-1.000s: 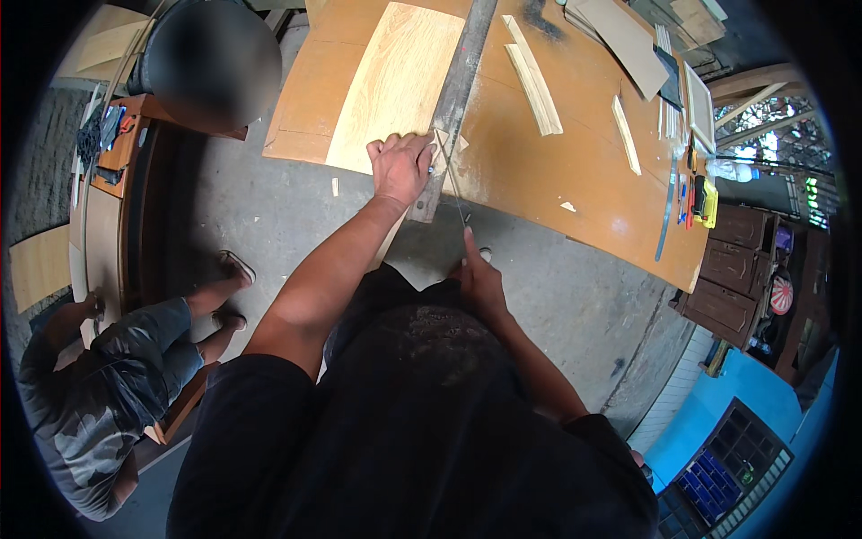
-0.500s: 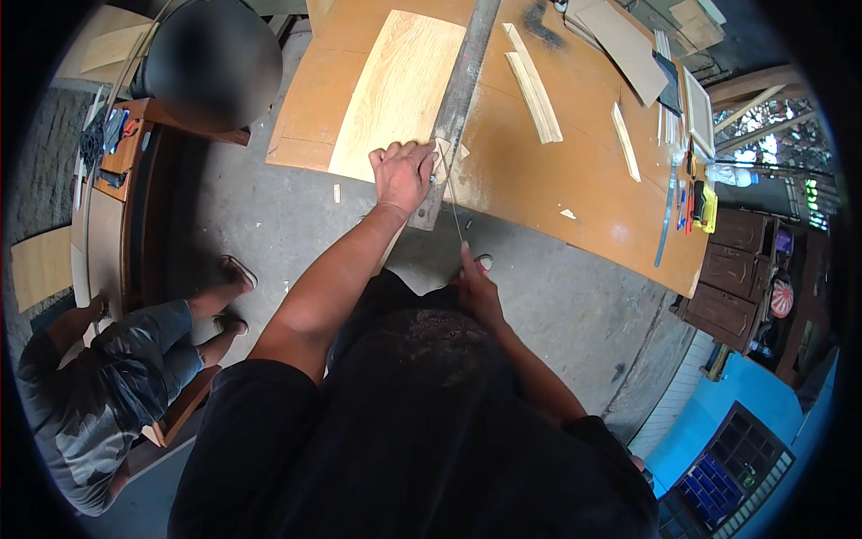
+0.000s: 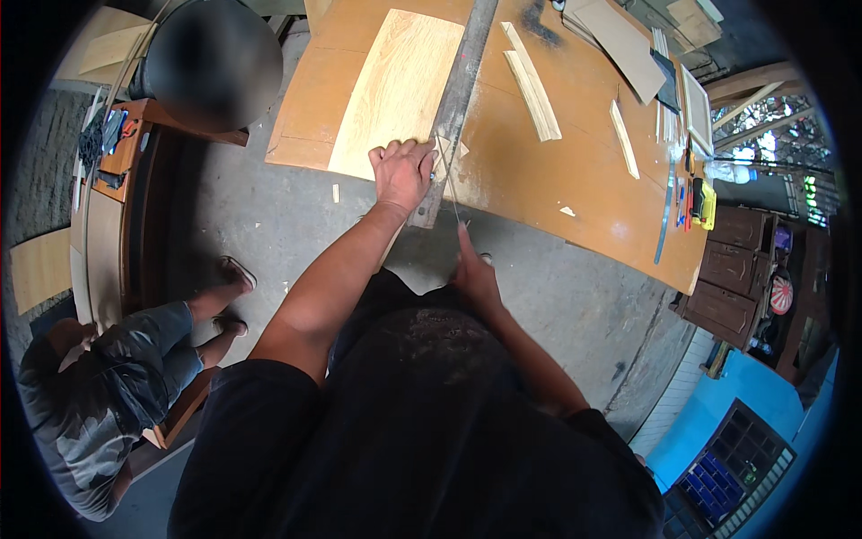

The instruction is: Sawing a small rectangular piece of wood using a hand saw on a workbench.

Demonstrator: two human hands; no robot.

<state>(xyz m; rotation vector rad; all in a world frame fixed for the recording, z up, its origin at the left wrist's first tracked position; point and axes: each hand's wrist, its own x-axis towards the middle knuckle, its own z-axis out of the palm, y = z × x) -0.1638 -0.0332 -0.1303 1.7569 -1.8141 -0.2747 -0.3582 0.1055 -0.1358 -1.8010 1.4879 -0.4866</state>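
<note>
My left hand [image 3: 401, 176] is closed with curled fingers over a pale wooden strip [image 3: 389, 252] at the table's near edge. Most of that strip is hidden under my hand and forearm. Close beside those fingers runs a long grey bar [image 3: 456, 99], lying across the table. My right hand [image 3: 475, 274], low and in front of my body, is wrapped round the handle of a thin saw [image 3: 452, 190]. Its blade shows edge-on and reaches up to the wood next to my left fingers. A wide light wooden board [image 3: 401, 76] lies just beyond my left hand.
On the brown table [image 3: 620, 211] lie wood strips [image 3: 532, 94], a thin offcut [image 3: 624, 139], brown sheets [image 3: 620, 45] and tools [image 3: 705, 207] at the right edge. Another person [image 3: 117, 368] sits at the left by a wooden cabinet [image 3: 112, 216]. Small scraps dot the concrete floor.
My right hand has moved slightly forward, toward the table, and the saw has slid along with it. My left hand stays in place on the wood.
</note>
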